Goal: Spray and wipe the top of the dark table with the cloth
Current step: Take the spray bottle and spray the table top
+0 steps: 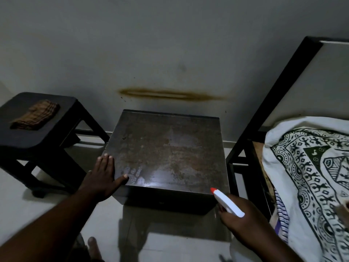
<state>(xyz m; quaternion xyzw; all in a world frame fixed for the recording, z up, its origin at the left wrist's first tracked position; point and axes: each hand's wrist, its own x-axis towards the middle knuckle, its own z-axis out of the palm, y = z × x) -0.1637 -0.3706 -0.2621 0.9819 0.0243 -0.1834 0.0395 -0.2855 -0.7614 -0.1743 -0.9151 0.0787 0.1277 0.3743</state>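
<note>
Wrapped around the neck of a white spray bottle (228,204), the right hand (243,222) holds it just off the near right corner of the dark table (170,148). Only the bottle's upper part shows: a white trigger head with a red nozzle tip, which points up and left toward the tabletop. The nozzle tip sits at the table's near right edge; whether it touches the edge cannot be told. The bottle's body is hidden below the hand.

On the other side, the left hand (104,178) lies flat and open, holding nothing. Its palm is pressed against the table's near left corner, with the fingers spread along the left edge and the thumb reaching onto the top. Just beside the thumb, the tabletop carries a cluster of small pale, foamy-looking spots. Most of the surface is mottled brown and dull, with a bright glare near the front edge.

Well apart from both hands, the cloth (35,115) lies folded on a dark stool (37,137) to the left of the table. It is brown with darker stripes and rests on the stool's seat, toward its back left.

Behind the table, the pale wall (170,44) bears a long brown smear just above the table's back edge. To the right stands a bed (311,176) with a dark frame and a white sheet printed with black figures. A bare foot (93,246) shows at the bottom, on the pale tiled floor (17,195).
</note>
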